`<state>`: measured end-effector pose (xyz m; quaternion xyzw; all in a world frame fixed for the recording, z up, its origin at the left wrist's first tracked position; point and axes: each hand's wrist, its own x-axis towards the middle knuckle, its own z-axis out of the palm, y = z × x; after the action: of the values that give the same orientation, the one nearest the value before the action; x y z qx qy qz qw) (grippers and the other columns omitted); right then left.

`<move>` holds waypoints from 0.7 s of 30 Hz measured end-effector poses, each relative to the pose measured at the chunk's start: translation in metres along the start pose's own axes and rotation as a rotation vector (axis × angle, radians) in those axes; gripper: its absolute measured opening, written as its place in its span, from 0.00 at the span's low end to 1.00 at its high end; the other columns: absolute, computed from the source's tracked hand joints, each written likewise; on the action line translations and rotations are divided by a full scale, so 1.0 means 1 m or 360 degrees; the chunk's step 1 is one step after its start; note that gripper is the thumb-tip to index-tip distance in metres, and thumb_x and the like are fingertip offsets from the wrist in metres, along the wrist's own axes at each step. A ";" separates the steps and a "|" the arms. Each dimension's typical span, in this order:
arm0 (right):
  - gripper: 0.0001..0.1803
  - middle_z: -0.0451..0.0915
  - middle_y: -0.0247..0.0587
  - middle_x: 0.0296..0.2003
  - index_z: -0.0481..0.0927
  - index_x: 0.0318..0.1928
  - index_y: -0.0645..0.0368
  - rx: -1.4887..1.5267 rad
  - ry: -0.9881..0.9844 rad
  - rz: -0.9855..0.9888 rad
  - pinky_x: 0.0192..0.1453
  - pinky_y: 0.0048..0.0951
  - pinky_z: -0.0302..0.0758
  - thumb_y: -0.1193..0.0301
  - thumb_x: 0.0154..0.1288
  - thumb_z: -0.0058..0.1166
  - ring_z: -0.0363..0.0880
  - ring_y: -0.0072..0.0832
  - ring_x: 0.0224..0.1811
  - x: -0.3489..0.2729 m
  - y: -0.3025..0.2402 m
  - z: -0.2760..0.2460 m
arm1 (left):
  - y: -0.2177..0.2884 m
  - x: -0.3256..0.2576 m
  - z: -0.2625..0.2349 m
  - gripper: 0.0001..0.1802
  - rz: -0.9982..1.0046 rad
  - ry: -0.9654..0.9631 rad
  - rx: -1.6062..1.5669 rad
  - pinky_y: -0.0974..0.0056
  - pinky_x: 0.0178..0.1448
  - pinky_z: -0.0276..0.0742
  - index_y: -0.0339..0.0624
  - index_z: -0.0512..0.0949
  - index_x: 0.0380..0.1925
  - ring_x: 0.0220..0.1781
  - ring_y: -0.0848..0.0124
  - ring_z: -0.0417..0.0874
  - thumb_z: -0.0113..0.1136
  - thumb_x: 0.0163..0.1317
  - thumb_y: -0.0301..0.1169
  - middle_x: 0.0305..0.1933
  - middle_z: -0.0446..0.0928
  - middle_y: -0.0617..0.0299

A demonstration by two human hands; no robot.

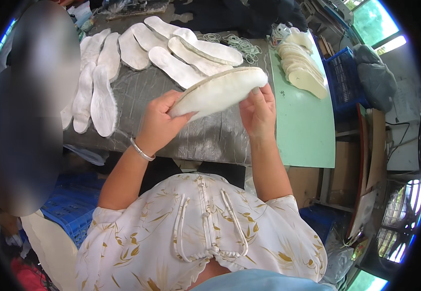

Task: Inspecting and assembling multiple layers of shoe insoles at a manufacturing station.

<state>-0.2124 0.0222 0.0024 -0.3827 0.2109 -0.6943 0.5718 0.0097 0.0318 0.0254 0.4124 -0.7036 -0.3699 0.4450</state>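
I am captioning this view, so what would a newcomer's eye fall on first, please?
Probably the fluffy white insole-shaped piece, held near the centre by the left hand and right hand. Behind and to its left, flat white fleecy insole shapes spread over the dark grey tabletop. At the right, cream insole shapes overlap in a row on a pale green sheet.

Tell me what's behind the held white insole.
Past the held insole: dark tabletop, plus white insoles along its upper edge. Whatever lies directly behind it, between left hand and right hand, is covered.
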 end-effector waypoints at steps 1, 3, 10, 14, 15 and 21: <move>0.19 0.76 0.42 0.52 0.70 0.55 0.63 -0.0132 -0.0016 0.0008 0.61 0.33 0.67 0.71 0.65 0.52 0.74 0.28 0.55 -0.002 -0.001 -0.007 | -0.001 -0.001 -0.003 0.11 -0.0020 -0.0009 -0.0018 0.71 0.39 0.73 0.36 0.80 0.37 0.34 0.78 0.79 0.66 0.52 0.22 0.33 0.81 0.59; 0.28 0.73 0.47 0.56 0.66 0.60 0.64 -0.0478 -0.0121 -0.0080 0.64 0.35 0.64 0.70 0.60 0.54 0.70 0.32 0.59 0.000 -0.013 -0.016 | -0.009 0.000 -0.007 0.10 0.0066 -0.0094 0.0215 0.69 0.37 0.72 0.35 0.80 0.36 0.31 0.72 0.79 0.64 0.51 0.21 0.31 0.78 0.58; 0.31 0.78 0.40 0.47 0.78 0.51 0.57 -0.2203 -0.0927 -0.0729 0.53 0.36 0.67 0.61 0.45 0.69 0.74 0.39 0.47 0.006 -0.031 0.022 | -0.017 -0.004 -0.012 0.11 0.0184 -0.0402 0.0755 0.59 0.39 0.71 0.38 0.79 0.36 0.33 0.54 0.77 0.56 0.51 0.25 0.31 0.76 0.55; 0.19 0.80 0.35 0.37 0.81 0.43 0.54 -0.2257 -0.1077 -0.0669 0.48 0.35 0.70 0.69 0.47 0.66 0.77 0.34 0.39 -0.001 0.003 0.022 | -0.030 -0.009 -0.011 0.14 0.0191 -0.0516 0.0924 0.60 0.45 0.67 0.42 0.78 0.40 0.35 0.57 0.76 0.59 0.52 0.28 0.33 0.76 0.58; 0.15 0.81 0.33 0.35 0.82 0.40 0.54 -0.2241 -0.1099 -0.0651 0.47 0.34 0.70 0.72 0.48 0.65 0.77 0.33 0.37 -0.002 0.013 0.018 | -0.035 -0.011 -0.010 0.14 0.0168 -0.0517 0.0922 0.60 0.45 0.67 0.42 0.78 0.40 0.35 0.57 0.76 0.59 0.52 0.28 0.33 0.76 0.58; 0.08 0.81 0.36 0.28 0.82 0.34 0.57 -0.2145 -0.0932 -0.0451 0.41 0.34 0.72 0.75 0.51 0.63 0.78 0.36 0.32 -0.011 0.029 -0.003 | -0.056 -0.029 -0.032 0.31 0.0202 -0.0306 0.1084 0.57 0.58 0.64 0.42 0.76 0.50 0.48 0.59 0.77 0.71 0.46 0.42 0.45 0.78 0.58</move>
<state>-0.1955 0.0250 -0.0240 -0.8428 0.3784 -0.3515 0.1513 0.0610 0.0313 -0.0231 0.4560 -0.8493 -0.1229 0.2359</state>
